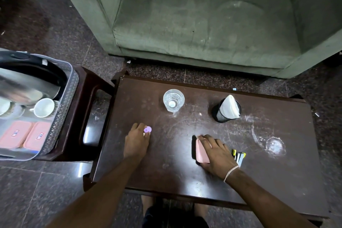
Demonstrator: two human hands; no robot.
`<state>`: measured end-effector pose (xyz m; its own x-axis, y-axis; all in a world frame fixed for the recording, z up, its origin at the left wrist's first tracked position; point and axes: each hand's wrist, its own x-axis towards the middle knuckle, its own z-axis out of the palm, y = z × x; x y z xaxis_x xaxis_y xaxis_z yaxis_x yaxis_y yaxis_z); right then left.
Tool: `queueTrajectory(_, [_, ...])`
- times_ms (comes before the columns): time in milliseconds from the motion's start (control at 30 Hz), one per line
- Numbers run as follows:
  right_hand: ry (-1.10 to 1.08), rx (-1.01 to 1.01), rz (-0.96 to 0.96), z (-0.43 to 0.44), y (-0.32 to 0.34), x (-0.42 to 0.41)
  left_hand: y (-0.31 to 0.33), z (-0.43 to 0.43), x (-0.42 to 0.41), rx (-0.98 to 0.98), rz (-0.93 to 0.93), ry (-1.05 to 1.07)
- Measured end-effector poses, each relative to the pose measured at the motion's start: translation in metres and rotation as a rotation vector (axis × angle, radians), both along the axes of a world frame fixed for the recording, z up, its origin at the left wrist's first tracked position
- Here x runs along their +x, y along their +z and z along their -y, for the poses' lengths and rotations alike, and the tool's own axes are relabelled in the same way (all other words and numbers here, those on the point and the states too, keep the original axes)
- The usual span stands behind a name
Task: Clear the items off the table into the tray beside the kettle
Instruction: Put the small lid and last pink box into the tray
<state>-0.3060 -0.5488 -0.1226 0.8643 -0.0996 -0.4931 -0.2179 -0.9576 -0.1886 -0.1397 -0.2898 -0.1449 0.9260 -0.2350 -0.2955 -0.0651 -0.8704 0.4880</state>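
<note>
On the dark table (185, 163), the right hand (218, 155) lies spread over one pink box (201, 151) (long axis running away from the person), half hiding it and some pens (239, 156). Left hand (136, 142) pinches one purple piece (147, 129). At left, the tray (63, 105) is cut off; one glass (173, 100) stands apart.

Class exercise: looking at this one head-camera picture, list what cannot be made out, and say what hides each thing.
Head view only:
- Pink box: far side covered by the right hand.
- Sachets: print too small, partly behind the wrist.
- Purple object: identity unclear, half hidden by the left hand.
- Kettle: blurred, cut by the left edge.
</note>
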Motion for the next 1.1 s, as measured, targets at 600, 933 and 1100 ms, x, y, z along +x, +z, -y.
queueTrajectory(600, [0.199,0.639,0.371,-0.273,0.136,0.220,0.194,-0.262,0.103,0.028,0.320,0.166])
queueTrajectory(933, [0.180,0.698,0.243,-0.456,0.127,0.299,0.213,-0.413,0.140,0.113,0.268,0.324])
queueTrajectory(1100, [0.117,0.718,0.107,-0.507,0.106,0.331,0.199,-0.437,0.164,0.099,0.239,0.349])
